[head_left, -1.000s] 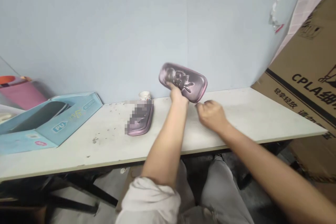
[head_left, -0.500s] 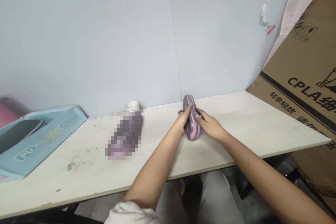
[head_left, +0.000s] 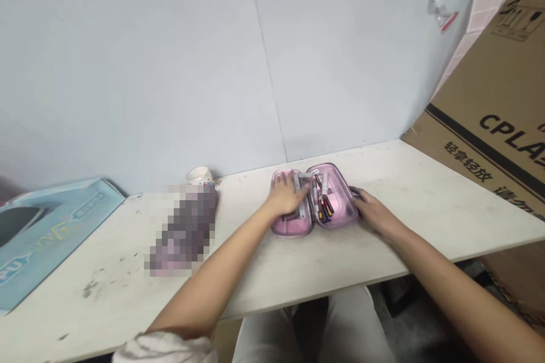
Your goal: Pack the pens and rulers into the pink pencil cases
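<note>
A pink pencil case [head_left: 338,212] lies spread open and flat on the white table [head_left: 298,272], with pens [head_left: 323,201] and a ruler showing inside. My left hand [head_left: 284,198] rests flat on its left half, fingers stretched out. My right hand [head_left: 372,211] holds the case's right edge, fingers curled round the rim.
A second purple case [head_left: 183,232], blurred out, lies to the left. Behind it stands a small white cup [head_left: 200,174]. A light blue box [head_left: 46,232] sits at the far left. A big cardboard carton [head_left: 494,125] stands at the right. A pale wall runs behind the table.
The case was held up in my left hand, then stood on edge between both hands. It now lies open flat on the table with its contents showing.
</note>
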`<action>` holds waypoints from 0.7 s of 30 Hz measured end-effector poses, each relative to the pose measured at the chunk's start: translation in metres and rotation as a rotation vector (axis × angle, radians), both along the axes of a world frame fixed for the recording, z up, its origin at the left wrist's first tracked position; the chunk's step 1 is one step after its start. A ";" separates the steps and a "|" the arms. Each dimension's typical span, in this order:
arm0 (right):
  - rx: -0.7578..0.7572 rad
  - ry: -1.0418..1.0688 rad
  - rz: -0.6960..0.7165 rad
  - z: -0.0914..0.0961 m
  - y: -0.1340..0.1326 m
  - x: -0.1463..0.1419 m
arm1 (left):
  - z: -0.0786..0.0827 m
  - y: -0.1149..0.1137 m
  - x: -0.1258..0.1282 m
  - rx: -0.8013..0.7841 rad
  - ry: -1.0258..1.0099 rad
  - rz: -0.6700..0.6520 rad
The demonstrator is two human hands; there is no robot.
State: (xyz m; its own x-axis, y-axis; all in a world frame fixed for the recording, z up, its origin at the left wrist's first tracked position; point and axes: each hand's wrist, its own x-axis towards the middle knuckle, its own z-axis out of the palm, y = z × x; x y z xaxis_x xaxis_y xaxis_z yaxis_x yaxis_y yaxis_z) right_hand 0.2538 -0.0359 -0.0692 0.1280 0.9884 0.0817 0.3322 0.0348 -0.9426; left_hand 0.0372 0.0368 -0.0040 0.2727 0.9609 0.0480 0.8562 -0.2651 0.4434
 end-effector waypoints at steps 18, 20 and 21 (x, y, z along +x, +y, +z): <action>0.246 -0.768 0.045 0.153 0.022 -0.108 | 0.035 0.040 0.008 0.283 -0.765 -0.126; 0.198 -0.893 0.082 0.143 0.029 -0.139 | 0.016 0.045 -0.017 0.241 -0.802 -0.061; 0.182 -0.958 0.100 0.135 0.032 -0.153 | 0.007 0.045 -0.029 0.220 -0.782 -0.028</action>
State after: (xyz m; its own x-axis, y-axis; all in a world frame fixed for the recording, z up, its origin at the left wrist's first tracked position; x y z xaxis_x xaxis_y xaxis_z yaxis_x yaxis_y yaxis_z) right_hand 0.1004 -0.0039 0.0661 -0.1553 0.9530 0.2602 0.9414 0.2226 -0.2533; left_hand 0.0081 0.0822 0.0025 0.1062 0.9005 0.4216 0.3123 -0.4327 0.8457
